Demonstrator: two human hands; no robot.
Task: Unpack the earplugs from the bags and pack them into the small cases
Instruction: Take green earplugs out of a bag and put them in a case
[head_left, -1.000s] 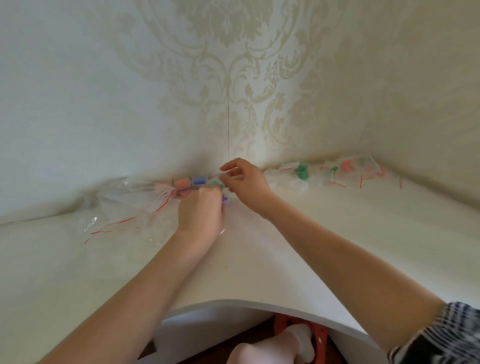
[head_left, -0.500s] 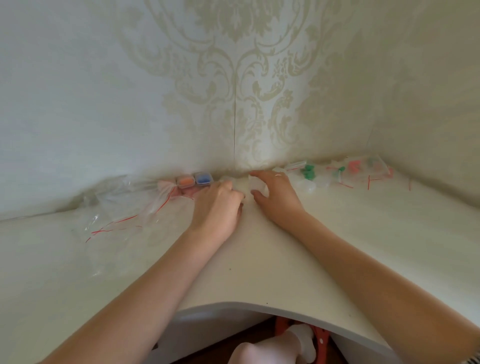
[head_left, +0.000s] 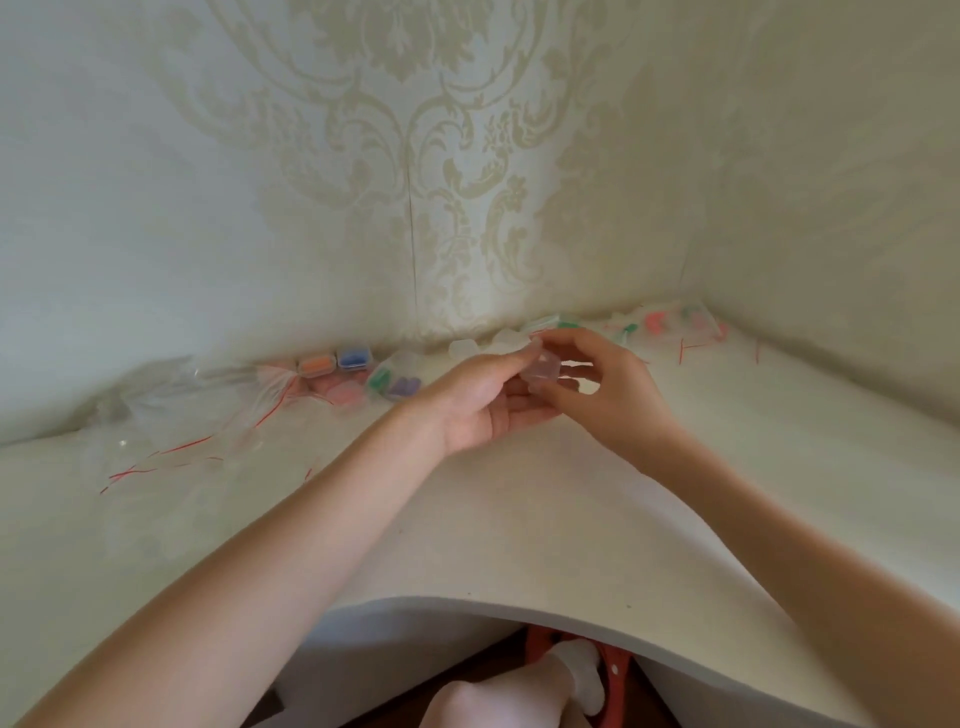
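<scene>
Case: a small clear case (head_left: 542, 370) was held up above the surface (head_left: 519, 519), between both hands, near the back wall.
Left hand: the left hand (head_left: 480, 402) lay palm-up under the case, its fingers curled and touching it from the left.
Right hand: the right hand (head_left: 605, 387) pinched the case from the right, thumb and fingers narrow around it.
Change: half a second earlier both hands were down at the surface by the wall; now they had lifted with the case between them. That probably meant an empty case was picked and about to be opened for filling.
Done so far: an orange case (head_left: 317, 364) and a blue case (head_left: 355, 358) stood by the wall, with green and purple earplugs (head_left: 393, 385) just beside them.
Bags: empty bags (head_left: 171, 426) lay to the left; more bags (head_left: 670, 325) with earplugs waited at far right.
Unclear: whether the held case was open or had anything inside could not be told; it was transparent and partly covered by fingers. The far-right contents were blurred.
</scene>
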